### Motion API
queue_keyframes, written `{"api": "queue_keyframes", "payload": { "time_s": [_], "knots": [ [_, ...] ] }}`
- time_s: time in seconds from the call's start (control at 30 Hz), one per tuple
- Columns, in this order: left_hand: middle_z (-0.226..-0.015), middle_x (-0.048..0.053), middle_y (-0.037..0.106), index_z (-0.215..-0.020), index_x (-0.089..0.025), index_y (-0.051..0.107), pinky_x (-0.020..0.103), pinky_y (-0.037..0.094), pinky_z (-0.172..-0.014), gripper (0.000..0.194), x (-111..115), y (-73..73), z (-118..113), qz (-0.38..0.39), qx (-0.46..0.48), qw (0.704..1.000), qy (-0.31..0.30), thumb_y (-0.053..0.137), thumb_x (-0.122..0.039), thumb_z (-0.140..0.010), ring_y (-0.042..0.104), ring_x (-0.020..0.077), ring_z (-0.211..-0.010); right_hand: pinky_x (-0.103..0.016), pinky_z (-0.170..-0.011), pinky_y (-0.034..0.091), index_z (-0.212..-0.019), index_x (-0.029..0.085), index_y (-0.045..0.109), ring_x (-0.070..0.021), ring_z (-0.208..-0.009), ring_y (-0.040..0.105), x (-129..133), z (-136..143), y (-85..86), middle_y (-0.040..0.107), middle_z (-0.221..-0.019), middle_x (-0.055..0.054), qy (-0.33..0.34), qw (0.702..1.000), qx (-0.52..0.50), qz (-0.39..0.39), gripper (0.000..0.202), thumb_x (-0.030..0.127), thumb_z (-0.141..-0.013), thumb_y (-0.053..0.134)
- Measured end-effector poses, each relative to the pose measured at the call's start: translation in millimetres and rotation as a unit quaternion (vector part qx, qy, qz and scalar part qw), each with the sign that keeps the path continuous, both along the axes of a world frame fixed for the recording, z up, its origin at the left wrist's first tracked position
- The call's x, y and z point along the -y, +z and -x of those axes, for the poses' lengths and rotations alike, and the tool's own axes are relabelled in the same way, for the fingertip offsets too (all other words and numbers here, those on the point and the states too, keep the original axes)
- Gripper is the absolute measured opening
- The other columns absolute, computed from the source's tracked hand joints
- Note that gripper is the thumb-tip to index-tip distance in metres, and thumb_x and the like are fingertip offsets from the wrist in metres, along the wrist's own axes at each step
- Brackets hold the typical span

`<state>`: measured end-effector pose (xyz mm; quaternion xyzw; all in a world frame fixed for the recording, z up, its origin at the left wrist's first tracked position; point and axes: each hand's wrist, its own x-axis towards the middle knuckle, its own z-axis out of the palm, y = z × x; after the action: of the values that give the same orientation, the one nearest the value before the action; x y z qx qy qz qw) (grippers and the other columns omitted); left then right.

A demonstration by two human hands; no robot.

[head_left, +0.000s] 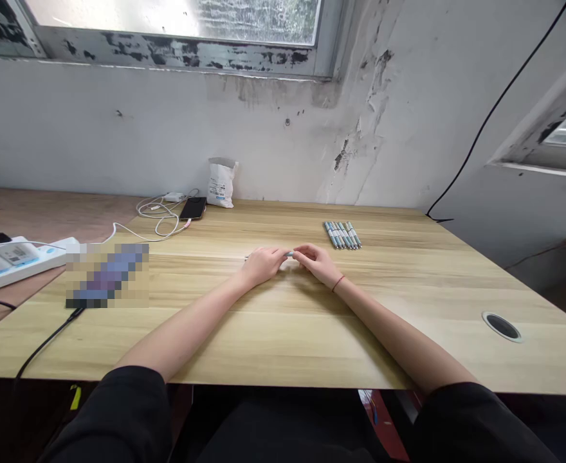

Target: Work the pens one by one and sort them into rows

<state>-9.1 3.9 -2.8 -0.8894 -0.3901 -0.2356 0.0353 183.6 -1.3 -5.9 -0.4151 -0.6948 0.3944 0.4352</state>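
Between my two hands, over the middle of the wooden table, is a small light-blue piece that looks like part of a pen (289,254). The fingers of my left hand (265,262) are closed around its left side. At its right end, the fingertips of my right hand (316,262) pinch it; a red string circles that wrist. A thin tip pokes out at the left of my left hand. Behind and to the right, a row of several pens (342,235) in blue-green and white lies side by side on the table.
A white packet (222,182) stands against the wall beside a black phone (193,208) with white cables. At the left are a blurred-out device (112,275) and a white power strip (36,262). A round cable hole (502,326) is at the right of the table (244,347).
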Motion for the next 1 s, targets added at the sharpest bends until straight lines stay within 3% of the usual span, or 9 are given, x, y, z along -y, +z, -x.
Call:
{"api": "queue_keyframes", "payload": {
  "time_s": [0.17, 0.43, 0.6, 0.8, 0.87, 1.0],
  "knots": [
    [-0.100, 0.004, 0.062, -0.113, -0.023, 0.054, 0.027, 0.045, -0.075, 0.028, 2.8, 1.0, 0.1, -0.017, -0.003, 1.000, 0.005, 0.034, -0.026, -0.093, 0.060, 0.0168, -0.090, -0.025, -0.053, 0.047, -0.078, 0.015, 0.061, -0.0109, -0.053, 0.054, -2.8, -0.9, -3.5, 0.066, -0.072, -0.005, 0.000, 1.000, 0.016, -0.004, 0.036, 0.050, -0.079, 0.054],
    [-0.104, 0.002, 0.062, -0.117, -0.026, 0.050, 0.023, 0.045, -0.066, 0.030, 3.3, -0.2, -0.7, -0.004, 0.006, 0.999, 0.035, 0.034, -0.036, -0.094, 0.062, 0.0157, -0.089, -0.026, -0.059, 0.049, -0.093, 0.017, 0.062, -0.0142, -0.066, 0.060, -6.4, -1.9, -9.4, 0.067, -0.089, -0.007, -0.023, 0.999, 0.008, -0.039, 0.034, 0.045, -0.074, 0.062],
    [-0.103, 0.000, 0.065, -0.118, -0.029, 0.049, 0.023, 0.045, -0.065, 0.028, 3.8, -1.1, -1.2, 0.015, 0.010, 0.999, 0.034, 0.039, -0.031, -0.093, 0.063, 0.0156, -0.087, -0.027, -0.060, 0.047, -0.079, 0.016, 0.064, -0.0162, -0.065, 0.062, -3.6, -0.2, -5.3, 0.067, -0.070, -0.006, -0.041, 0.995, 0.084, -0.042, 0.036, 0.048, -0.082, 0.050],
    [-0.106, 0.001, 0.065, -0.118, -0.027, 0.050, 0.024, 0.046, -0.069, 0.028, 4.5, -0.8, -1.3, 0.016, 0.010, 0.999, 0.033, 0.038, -0.028, -0.093, 0.063, 0.0164, -0.091, -0.026, -0.058, 0.046, -0.094, 0.017, 0.062, -0.0120, -0.059, 0.057, -3.5, 1.0, -7.1, 0.067, -0.087, -0.006, -0.060, 0.991, 0.084, -0.089, 0.028, 0.038, -0.076, 0.058],
    [-0.106, 0.000, 0.065, -0.118, -0.027, 0.050, 0.024, 0.047, -0.069, 0.028, 4.3, -0.8, -1.1, 0.017, 0.011, 0.999, 0.033, 0.037, -0.028, -0.093, 0.063, 0.0165, -0.091, -0.026, -0.055, 0.045, -0.094, 0.017, 0.061, -0.0112, -0.055, 0.055, -3.0, 0.8, -5.3, 0.067, -0.085, -0.006, -0.071, 0.989, 0.101, -0.083, 0.029, 0.039, -0.076, 0.058],
    [-0.107, 0.000, 0.065, -0.117, -0.027, 0.050, 0.024, 0.047, -0.070, 0.027, 3.8, -1.1, -1.3, 0.020, 0.013, 0.999, 0.036, 0.037, -0.029, -0.093, 0.063, 0.0162, -0.092, -0.028, -0.063, 0.048, -0.084, 0.017, 0.063, -0.0163, -0.067, 0.062, -3.4, -0.2, -3.3, 0.068, -0.075, -0.006, -0.042, 0.993, 0.096, -0.051, 0.030, 0.044, -0.081, 0.052]
  ]
}}
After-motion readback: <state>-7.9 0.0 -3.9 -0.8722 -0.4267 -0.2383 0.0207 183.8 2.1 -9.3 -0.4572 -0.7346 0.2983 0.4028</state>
